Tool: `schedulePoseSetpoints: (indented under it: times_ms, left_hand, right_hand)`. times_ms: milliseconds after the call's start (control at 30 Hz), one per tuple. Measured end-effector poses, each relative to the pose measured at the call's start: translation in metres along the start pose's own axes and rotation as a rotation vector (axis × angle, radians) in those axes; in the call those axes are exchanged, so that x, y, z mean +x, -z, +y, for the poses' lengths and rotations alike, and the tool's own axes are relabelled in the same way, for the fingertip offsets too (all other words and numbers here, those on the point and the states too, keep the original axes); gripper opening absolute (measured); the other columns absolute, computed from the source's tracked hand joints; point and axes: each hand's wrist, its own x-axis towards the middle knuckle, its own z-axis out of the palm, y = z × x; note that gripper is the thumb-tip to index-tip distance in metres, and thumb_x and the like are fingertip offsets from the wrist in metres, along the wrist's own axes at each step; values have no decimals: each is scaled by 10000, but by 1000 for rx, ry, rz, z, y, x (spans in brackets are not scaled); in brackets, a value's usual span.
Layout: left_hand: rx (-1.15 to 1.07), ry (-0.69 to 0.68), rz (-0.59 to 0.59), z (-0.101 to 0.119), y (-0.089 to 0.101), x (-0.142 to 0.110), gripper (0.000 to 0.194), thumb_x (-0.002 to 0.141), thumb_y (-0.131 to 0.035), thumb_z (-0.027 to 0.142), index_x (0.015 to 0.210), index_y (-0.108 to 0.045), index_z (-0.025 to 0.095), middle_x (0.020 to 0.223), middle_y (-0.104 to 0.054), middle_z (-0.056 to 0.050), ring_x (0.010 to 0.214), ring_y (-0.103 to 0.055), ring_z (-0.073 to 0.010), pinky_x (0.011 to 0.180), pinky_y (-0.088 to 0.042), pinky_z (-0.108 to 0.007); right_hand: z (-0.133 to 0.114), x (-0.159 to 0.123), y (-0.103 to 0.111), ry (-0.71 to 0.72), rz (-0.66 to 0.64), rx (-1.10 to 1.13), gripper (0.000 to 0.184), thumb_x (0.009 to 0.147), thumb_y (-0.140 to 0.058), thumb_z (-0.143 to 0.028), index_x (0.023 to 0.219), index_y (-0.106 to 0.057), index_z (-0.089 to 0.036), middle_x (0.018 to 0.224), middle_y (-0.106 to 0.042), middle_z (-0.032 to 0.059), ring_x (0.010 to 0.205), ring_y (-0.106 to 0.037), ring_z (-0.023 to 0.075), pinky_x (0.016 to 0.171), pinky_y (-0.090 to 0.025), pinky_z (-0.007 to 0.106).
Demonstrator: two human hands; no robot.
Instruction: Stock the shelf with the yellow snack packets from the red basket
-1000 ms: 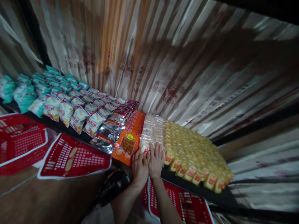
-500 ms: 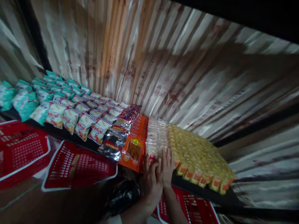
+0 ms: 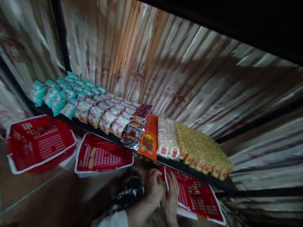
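Below the shelf's front edge, my left hand [image 3: 155, 188] hangs with its fingers loosely bent and nothing visible in them. Close beside it, my right hand [image 3: 172, 193] has its fingers stretched out, over the near rim of a red basket [image 3: 197, 197]; I cannot tell whether it touches the rim. Just above both hands, two rows of white round packs in clear wrap [image 3: 165, 135] lie on the shelf. To their right are rows of yellow wrapped packs [image 3: 201, 148], to their left an orange snack bag [image 3: 149, 138].
On the dark shelf [image 3: 163, 162] farther left are dark silvery packets [image 3: 132, 135], white snack bags [image 3: 106, 121] and teal bags [image 3: 59, 102]. Two more red baskets [image 3: 71, 143] [image 3: 81, 151] stand on the floor below. Behind the shelf hangs striped sheeting [image 3: 151, 69].
Both hands have drawn back from the front of the white packs to below the shelf edge. The view has shifted, showing more of the baskets.
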Motion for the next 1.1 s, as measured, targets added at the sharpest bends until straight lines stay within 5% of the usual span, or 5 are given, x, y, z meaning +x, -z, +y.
schedulePoseSetpoints:
  times_ms: [267,500,800,933,1100]
  left_hand:
    - [49,142,-216,-31,37,-48,305,710,-414,19,799,-676,148,875,-700,-67,882,-629,-166,847,-445,-276]
    - [128,217,-359,-54,86,-90,292,690,-448,36,818,-691,135,906,-695,-61,904,-607,-155,822,-423,-237]
    - [123,133,-345,-57,180,-106,221,701,-468,61,752,-674,121,805,-688,-57,811,-604,-175,755,-432,-264]
    - [133,142,-281,-67,227,-99,237,706,-450,49,741,-665,142,829,-681,-44,842,-600,-157,804,-425,-262]
    - [122,262,-151,-89,292,-97,161,666,-477,63,627,-609,145,568,-580,3,643,-583,-151,617,-431,-245]
  right_hand:
    - [-52,-64,54,-280,-75,116,453,846,-413,-479,1115,-584,-158,1204,-584,171,1070,-586,299,827,-523,436]
    - [-102,-111,83,-569,-310,299,524,804,-446,-528,1193,-526,-186,1004,-698,107,897,-676,233,718,-563,301]
    - [-206,-108,39,-476,-309,472,504,796,-456,-511,1106,-617,-148,1092,-665,121,1024,-625,239,903,-498,352]
    - [-229,-103,20,-432,-271,497,437,805,-469,-458,1065,-637,-149,1056,-678,121,990,-640,240,892,-501,364]
    - [-243,-96,-3,-402,-271,514,394,813,-432,-397,1050,-635,-156,1031,-686,108,927,-662,225,839,-522,345]
